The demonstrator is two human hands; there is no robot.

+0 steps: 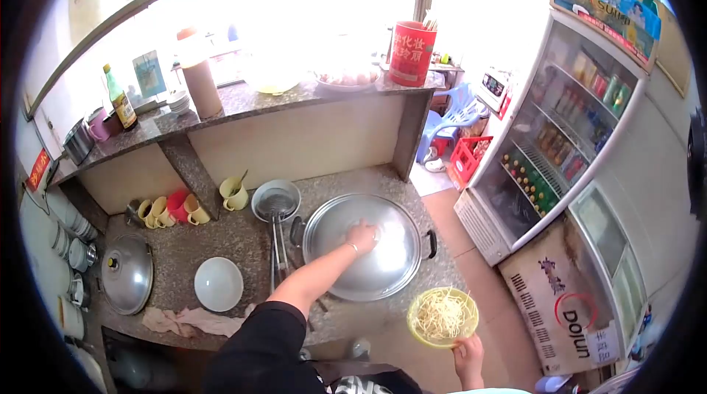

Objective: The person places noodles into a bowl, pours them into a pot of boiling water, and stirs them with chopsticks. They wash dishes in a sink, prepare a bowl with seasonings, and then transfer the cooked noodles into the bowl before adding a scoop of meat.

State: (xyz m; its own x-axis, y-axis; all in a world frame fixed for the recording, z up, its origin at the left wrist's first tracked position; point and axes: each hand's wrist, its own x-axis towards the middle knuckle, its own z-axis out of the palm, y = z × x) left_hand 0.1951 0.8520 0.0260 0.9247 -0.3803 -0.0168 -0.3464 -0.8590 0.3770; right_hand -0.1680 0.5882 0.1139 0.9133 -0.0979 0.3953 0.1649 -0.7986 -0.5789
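Here your left hand (362, 235) lay on the top of the big metal lid (366, 247), its fingers (368, 229) curled over the knob at the centre; whether they had truly gripped it, you could not tell from above. Your right hand (469, 356) was just off the lid's near right edge, fingers closed on the rim of a yellow bowl of noodles (442, 316), held out past the edge of the counter (221, 236).

Taking the lid as the landmark: it sat on a wide pot whose black handles (431, 244) stuck out on either side. Just left of it lay a wire strainer (276, 206) resting in a steel bowl, its long handle pointing back toward you. Farther left sat a white dish (219, 283), a crumpled cloth (193, 319) and a smaller lid (127, 273).

It looked as if you were about to uncover the pot. That would call for a firm hold on the knob and a lift clear to one side, with the bowl kept level.
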